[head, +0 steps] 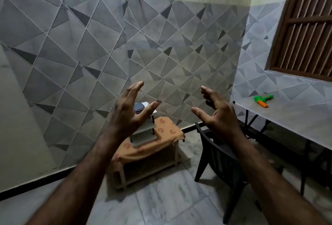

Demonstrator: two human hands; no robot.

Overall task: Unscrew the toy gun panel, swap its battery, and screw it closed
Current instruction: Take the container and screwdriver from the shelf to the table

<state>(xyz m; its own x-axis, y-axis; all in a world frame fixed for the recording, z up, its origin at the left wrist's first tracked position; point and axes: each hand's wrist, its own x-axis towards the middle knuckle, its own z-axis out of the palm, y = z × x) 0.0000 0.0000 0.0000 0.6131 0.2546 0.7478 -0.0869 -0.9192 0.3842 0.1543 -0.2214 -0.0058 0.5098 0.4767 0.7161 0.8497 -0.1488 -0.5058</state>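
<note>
A green and orange toy gun (262,100) lies on the pale table (291,117) at the right, near the wall under the window. My left hand (130,112) and my right hand (216,110) are raised in mid-air in front of me, palms facing each other, fingers spread and holding nothing. Both hands are well to the left of the toy gun and apart from it. No screwdriver or battery is visible.
A dark plastic chair (221,154) stands in front of the table. A low stool with an orange cloth (161,140) sits by the tiled wall, carrying a small shelf and a round lidded container (139,107). A brown wooden window shutter (305,25) is at the upper right.
</note>
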